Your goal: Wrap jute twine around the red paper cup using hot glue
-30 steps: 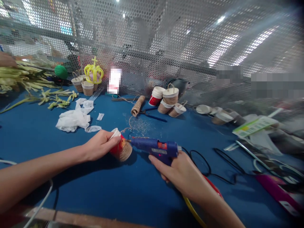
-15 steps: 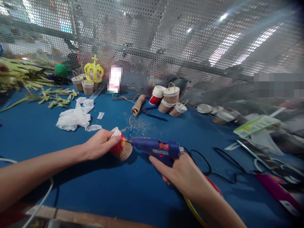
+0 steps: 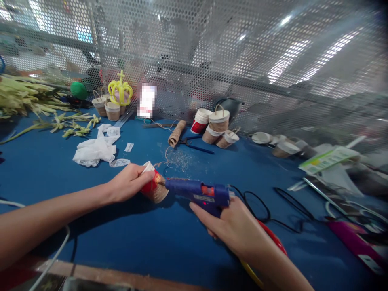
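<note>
The tilted cup (image 3: 153, 190) is held over the bench (image 3: 145, 242) by the left hand (image 3: 129, 184), its grip wrapped round the rim end, while the glue gun (image 3: 197, 192), right of the cup, is enclosed in the right hand's (image 3: 233, 222) grip. If the nozzle (image 3: 161, 183) slipped along the cup, the left hand could be burned, or the string (image 3: 166, 161) behind the cup smeared with glue.
</note>
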Demonstrator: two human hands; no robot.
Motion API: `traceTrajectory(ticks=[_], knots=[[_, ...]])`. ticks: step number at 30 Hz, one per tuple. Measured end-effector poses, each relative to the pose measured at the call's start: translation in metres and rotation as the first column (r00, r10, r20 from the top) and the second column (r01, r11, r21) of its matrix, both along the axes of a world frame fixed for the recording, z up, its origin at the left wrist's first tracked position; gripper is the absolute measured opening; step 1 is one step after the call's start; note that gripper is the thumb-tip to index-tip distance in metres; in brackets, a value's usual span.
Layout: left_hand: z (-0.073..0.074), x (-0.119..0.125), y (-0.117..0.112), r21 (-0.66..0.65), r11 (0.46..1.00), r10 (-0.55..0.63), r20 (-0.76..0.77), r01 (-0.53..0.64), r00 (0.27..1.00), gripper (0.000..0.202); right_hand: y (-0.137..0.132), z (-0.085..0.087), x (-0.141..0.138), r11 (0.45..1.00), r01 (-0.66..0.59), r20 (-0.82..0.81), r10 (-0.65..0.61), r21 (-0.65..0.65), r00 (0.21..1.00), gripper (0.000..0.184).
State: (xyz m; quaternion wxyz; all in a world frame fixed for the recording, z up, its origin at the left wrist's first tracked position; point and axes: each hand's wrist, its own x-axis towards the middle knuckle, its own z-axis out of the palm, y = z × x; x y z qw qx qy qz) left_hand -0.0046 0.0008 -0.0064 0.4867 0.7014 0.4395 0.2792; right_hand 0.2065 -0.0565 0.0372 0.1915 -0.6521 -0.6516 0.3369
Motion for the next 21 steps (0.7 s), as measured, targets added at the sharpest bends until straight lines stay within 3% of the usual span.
traceTrajectory(ticks=[3,13,21], knots=[[-0.0008,-0.0005,0.0007,-0.001,1.0,-0.003,-0.002,0.003,1.0,0.039,0.0002,-0.0017,0.0007,0.997,-0.066,0.01,0.066,0.033,0.998,0.022],[-0.0029,0.0,0.0003,0.028,0.999,-0.023,-0.006,0.023,1.0,0.044,0.0052,0.0028,0.0018,1.0,0.01,0.007,-0.01,0.002,1.0,0.026],[-0.004,-0.0011,0.0008,0.088,0.996,-0.017,-0.057,0.022,0.998,0.043,0.0055,0.0058,0.0019,1.0,-0.014,0.033,0.013,0.021,0.999,0.033]])
